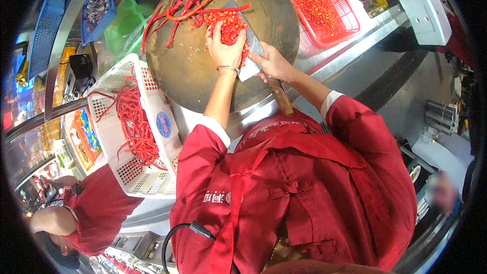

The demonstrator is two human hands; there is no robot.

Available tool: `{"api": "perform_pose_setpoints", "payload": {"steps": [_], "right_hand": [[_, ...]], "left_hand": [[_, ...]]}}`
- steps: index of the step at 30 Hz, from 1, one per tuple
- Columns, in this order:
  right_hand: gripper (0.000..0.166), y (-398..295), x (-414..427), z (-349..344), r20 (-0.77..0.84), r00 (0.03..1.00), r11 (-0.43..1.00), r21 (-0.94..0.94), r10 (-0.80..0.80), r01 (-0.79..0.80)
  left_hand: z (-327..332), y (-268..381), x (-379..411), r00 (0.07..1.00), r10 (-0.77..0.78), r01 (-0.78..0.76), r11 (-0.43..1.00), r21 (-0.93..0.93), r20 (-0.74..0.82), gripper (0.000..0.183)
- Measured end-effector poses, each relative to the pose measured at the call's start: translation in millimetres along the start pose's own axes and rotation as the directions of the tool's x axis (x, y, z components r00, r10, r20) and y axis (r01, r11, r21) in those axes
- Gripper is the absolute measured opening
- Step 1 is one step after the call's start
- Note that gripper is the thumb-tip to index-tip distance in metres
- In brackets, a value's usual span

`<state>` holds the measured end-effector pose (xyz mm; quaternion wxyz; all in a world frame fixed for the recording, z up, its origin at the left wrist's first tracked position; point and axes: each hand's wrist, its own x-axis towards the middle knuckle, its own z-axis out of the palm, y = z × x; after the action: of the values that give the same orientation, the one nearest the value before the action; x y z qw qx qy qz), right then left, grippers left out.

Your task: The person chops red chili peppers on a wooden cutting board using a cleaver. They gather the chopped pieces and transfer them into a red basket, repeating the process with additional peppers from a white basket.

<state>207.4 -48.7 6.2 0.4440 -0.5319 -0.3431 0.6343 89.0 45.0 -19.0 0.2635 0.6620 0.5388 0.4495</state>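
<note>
My right hand (274, 62) grips a cleaver with a wooden handle (280, 97). Its broad steel blade (254, 47) lies low over a round wooden chopping block (182, 80), too close to tell whether it touches. Chopped red chillies (230, 30) are heaped on and beside the blade. My left hand (225, 48) cups the near side of this heap, thumb and fingers spread around it, fingertips partly hidden in the pieces. Whole long red chillies (186, 3) lie tangled at the block's far left. One long chilli stretches across the far side of the heap.
A red plastic basket (335, 40) of chopped chillies (314, 5) stands right of the block. Left, a white crate (167, 116) holds whole chillies (135, 121). Beyond are a green basket (123, 26) and a blue basket (108, 23) of cut pieces. Another person (99, 213) is at lower left.
</note>
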Motion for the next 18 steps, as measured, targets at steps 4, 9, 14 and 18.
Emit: {"api": "perform_pose_setpoints", "payload": {"steps": [4, 9, 14, 18], "right_hand": [[0.022, -5.5, -2.2, -2.5, 0.032, 0.999, 0.999, 0.040, 0.020, -0.021], [0.019, -21.3, -10.2, -9.6, 0.058, 0.998, 0.997, 0.083, -0.013, 0.008], [0.023, -43.5, -26.2, -35.8, 0.045, 0.996, 0.995, 0.071, -0.078, 0.075], [0.028, -53.7, -41.0, -71.8, -0.069, 0.988, 0.991, 0.008, -0.136, 0.137]], "left_hand": [[-6.6, 10.3, -0.1, 0.999, 0.001, 0.000, 0.999, 0.037, -0.039, 0.060], [-8.9, 39.5, 4.8, 0.993, 0.075, -0.070, 0.996, 0.057, -0.093, 0.059], [5.9, 77.1, 9.1, 0.980, 0.160, -0.163, 0.987, -0.016, -0.120, 0.060], [39.7, 109.6, 8.6, 0.971, 0.220, -0.227, 0.972, -0.064, -0.098, 0.061]]}}
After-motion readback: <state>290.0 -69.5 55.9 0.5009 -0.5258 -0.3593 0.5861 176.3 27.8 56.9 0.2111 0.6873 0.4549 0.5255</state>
